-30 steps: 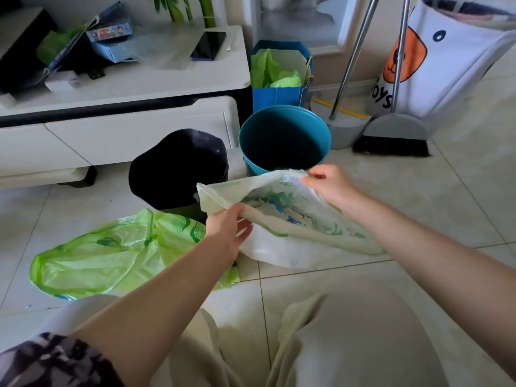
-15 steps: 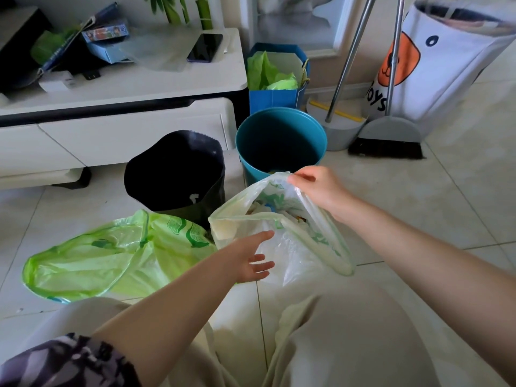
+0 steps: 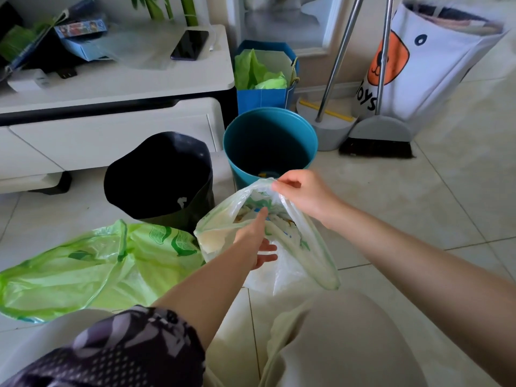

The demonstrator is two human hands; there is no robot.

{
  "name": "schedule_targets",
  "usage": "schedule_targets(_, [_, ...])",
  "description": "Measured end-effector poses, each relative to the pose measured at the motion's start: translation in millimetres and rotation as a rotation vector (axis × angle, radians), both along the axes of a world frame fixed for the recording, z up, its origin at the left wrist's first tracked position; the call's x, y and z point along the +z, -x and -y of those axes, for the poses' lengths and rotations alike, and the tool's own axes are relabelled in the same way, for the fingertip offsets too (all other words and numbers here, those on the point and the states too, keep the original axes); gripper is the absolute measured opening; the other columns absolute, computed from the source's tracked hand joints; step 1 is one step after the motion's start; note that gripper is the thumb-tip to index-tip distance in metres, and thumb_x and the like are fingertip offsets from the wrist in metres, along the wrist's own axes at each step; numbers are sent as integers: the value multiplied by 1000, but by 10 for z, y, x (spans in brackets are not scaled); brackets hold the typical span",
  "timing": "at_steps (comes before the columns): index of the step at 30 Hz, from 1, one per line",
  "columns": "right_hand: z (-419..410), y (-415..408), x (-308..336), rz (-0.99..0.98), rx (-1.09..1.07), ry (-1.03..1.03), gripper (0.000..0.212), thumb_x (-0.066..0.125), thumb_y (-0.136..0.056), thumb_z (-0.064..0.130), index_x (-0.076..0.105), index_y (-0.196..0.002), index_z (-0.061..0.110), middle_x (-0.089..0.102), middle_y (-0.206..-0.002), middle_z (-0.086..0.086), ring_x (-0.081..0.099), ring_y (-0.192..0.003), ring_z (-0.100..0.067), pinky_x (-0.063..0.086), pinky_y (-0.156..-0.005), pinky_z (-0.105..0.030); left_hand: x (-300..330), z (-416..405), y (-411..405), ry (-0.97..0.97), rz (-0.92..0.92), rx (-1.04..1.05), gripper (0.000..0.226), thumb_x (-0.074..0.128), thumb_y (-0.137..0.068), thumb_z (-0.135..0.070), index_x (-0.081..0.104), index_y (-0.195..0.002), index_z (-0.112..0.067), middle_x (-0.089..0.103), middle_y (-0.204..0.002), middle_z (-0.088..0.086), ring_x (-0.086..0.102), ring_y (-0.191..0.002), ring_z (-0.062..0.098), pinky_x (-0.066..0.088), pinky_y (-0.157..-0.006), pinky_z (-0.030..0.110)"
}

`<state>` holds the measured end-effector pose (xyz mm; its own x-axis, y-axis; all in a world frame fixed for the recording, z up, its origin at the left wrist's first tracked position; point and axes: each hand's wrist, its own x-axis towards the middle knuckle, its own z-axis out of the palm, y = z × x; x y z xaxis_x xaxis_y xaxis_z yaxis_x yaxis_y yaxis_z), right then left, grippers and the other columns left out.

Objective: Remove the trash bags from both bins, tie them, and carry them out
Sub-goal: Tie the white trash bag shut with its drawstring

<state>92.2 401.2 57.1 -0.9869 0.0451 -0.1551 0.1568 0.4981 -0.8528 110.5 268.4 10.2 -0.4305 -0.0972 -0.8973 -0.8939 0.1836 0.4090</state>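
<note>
So the right hand [image 3: 304,195] has its fingers pinched shut on the top rim of the thin whitish plastic trash bag with green print [image 3: 290,263], holding it up just in front of the round teal plastic bin [image 3: 269,143]. The left hand [image 3: 258,241] is open, fingers spread and loose, resting against the front of that bag below its mouth, not gripping anything. The bright green plastic bag [image 3: 92,269] lies flat on the tile floor beside the black bin [image 3: 159,174].
</note>
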Motion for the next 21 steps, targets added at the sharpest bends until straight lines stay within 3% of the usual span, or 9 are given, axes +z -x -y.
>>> schedule_targets(3, [-26,-29,-18,-10,51,-59,18,63,-87,30,72,-91,15,69,-83,5,62,-80,-9,47,-71,-23,-25,-30,100,-33,24,60,41,42,-95,-39,65,-97,-6,74,-89,8,71,-61,27,42,-46,22])
schedule_targets(6, [-80,-32,-26,-27,85,-110,19,62,-88,30,72,-92,15,68,-83,8,60,-77,-5,43,-68,-18,-70,12,95,-9,-11,98,22,38,-93,-16,59,-93,-8,70,-96,7,69,-68,28,50,-64,29])
schedule_targets(8, [-119,-17,-41,-25,89,-136,20,62,-89,29,73,-93,13,69,-84,7,59,-76,-3,41,-66,-15,-83,36,62,-18,-100,81,15,41,-92,-13,57,-94,-12,70,-97,6,70,-78,27,55,-74,34])
schedule_targets(14, [-175,48,-87,-50,-7,-184,17,64,-87,21,73,-97,11,67,-87,4,58,-81,-9,40,-76,-22,269,209,25,-229,-173,172,14,49,-95,-5,54,-108,-2,64,-82,16,67,-64,26,58,-53,33])
schedule_targets(18, [-149,32,-42,-71,-52,-222,14,64,-85,17,72,-95,11,64,-86,4,57,-83,-12,42,-77,-25,549,366,-9,-344,-204,222,6,56,-93,-6,57,-91,0,48,-62,7,60,-60,20,59,-58,31])
schedule_targets(21, [-135,5,45,-83,-68,-219,13,66,-84,18,73,-94,12,68,-88,1,60,-84,-14,48,-79,-29,703,493,-54,-379,-212,213,4,60,-90,-4,58,-88,-1,53,-70,8,61,-63,19,56,-62,30])
